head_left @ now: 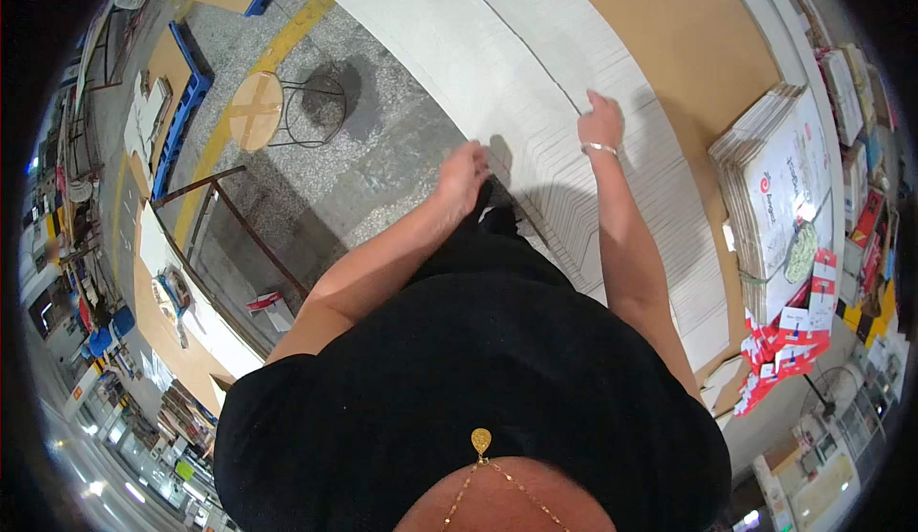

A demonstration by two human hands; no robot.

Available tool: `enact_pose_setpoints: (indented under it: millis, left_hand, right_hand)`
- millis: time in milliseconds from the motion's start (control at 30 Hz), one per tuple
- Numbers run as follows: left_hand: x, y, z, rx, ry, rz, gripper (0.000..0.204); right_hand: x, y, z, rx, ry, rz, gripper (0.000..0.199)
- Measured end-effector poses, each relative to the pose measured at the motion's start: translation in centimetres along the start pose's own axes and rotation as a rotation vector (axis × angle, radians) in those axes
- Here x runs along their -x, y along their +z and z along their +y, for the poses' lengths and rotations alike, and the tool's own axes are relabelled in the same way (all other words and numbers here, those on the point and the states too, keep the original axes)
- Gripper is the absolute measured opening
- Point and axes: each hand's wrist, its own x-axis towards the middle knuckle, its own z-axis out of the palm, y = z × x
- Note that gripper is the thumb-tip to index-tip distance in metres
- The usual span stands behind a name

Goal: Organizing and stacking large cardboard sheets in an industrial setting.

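While left hand (463,180) hangs half-curled beside white sheets (507,83); right hand (601,123) extends farther forward, loosely curled; holds unclear

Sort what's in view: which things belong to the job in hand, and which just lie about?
Job in hand, apparently:
layered stacks of flat white sheets
left hand, by their edge
right hand, over or on them

Lying about, apparently:
round, brown-topped stool with thin dark legs
low blue pallet
stacked white printed cardboard

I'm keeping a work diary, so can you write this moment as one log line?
left hand: by edge of white sheets; right hand: over sheets, touch unclear; far left: stool; far right: stacked cartons
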Motion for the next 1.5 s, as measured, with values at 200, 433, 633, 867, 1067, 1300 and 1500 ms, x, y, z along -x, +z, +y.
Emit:
enact_pose_setpoints:
  millis: [200, 433, 633, 867, 1067, 1300, 1500]
  left_hand:
    - [0.8, 3.1, -1.3, 0.052, -0.131, 0.054, 0.023]
    - [2.2, 2.5, -2.2, -0.406, 0.165, -0.025, 0.043]
    - [3.6, 2.8, -2.7, -1.385, 0.929, -0.567, 0.054]
    - [2.9, 3.4, -3.2, -1.923, 1.116, -0.648, 0.066]
    - [2.6, 3.4, -3.8, -2.004, 1.072, -0.632, 0.068]
    - [2.5, 3.4, -3.8, -2.027, 1.055, -0.562, 0.071]
    - [3.2, 3.8, -3.6, -2.132, 1.070, -0.545, 0.068]
  right_hand:
    - [5.2, 0.9, 2.1, -0.016, -0.116, 0.202, 0.036]
    - [5.4, -1.4, 5.6, -0.120, 0.032, 0.059, 0.032]
    - [9.3, -2.0, 8.3, -0.055, 0.019, 0.042, 0.027]
    - [10.0, -3.8, 8.0, -0.195, 0.080, 0.025, 0.027]
    - [10.1, -3.7, 10.2, -0.302, 0.198, -0.022, 0.033]
    - [9.7, -3.1, 11.0, -0.404, 0.296, -0.078, 0.036]
    - [9.4, -3.0, 11.2, -0.414, 0.290, -0.097, 0.035]
